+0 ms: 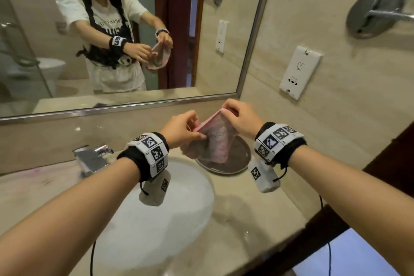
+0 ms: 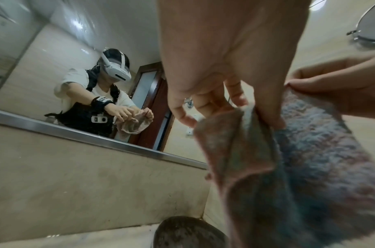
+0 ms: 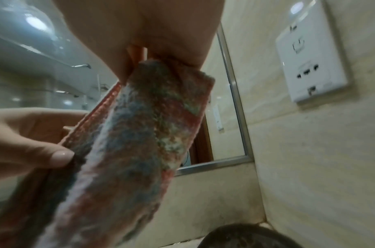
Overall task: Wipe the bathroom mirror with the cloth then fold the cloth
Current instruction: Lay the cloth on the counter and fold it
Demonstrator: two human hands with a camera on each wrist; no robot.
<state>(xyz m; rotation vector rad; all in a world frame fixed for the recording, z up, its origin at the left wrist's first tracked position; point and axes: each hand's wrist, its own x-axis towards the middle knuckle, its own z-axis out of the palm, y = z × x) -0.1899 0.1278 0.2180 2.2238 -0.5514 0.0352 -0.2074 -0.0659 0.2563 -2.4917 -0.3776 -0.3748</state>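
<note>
A fuzzy pink cloth [image 1: 216, 141] with blue and grey patches hangs in the air over the counter, held between both hands. My left hand [image 1: 182, 129] pinches its left edge between thumb and fingers. My right hand [image 1: 240, 116] pinches the upper right corner. In the left wrist view the cloth [image 2: 298, 167] droops in folds below the left hand [image 2: 235, 107]. In the right wrist view the cloth [image 3: 139, 134] hangs from the right hand [image 3: 156, 60], the other thumb on its edge. The framed mirror [image 1: 134, 29] fills the wall behind and reflects me.
A round dark dish [image 1: 237, 161] sits on the beige counter under the cloth. A white basin [image 1: 161, 215] and chrome tap [image 1: 91, 157] lie to the left. A wall socket [image 1: 300, 71] and a chrome wall mount [image 1: 376, 11] are on the right wall.
</note>
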